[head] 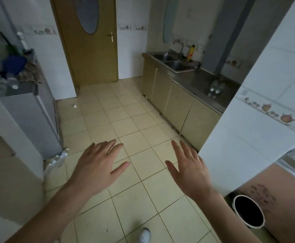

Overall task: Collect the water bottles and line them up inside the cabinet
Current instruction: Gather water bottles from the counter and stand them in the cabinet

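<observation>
My left hand (97, 165) and my right hand (188, 169) are held out over the tiled floor, fingers straight and spread, holding nothing. Clear water bottles (216, 87) stand close together on the steel counter at the right, partly hidden by the white wall. Another clear bottle (12, 81) lies on top of the grey unit at the left, among cloths. Beige cabinet doors (177, 104) run under the counter, all closed. A white plastic bottle (59, 159) lies on the floor by the grey unit's base.
A double sink (171, 61) with a tap and a yellow spray can sits at the counter's far end. A wooden door (90, 50) closes the back. A white-rimmed bin (248, 213) stands at the lower right. A white tiled wall (248, 120) juts in on the right.
</observation>
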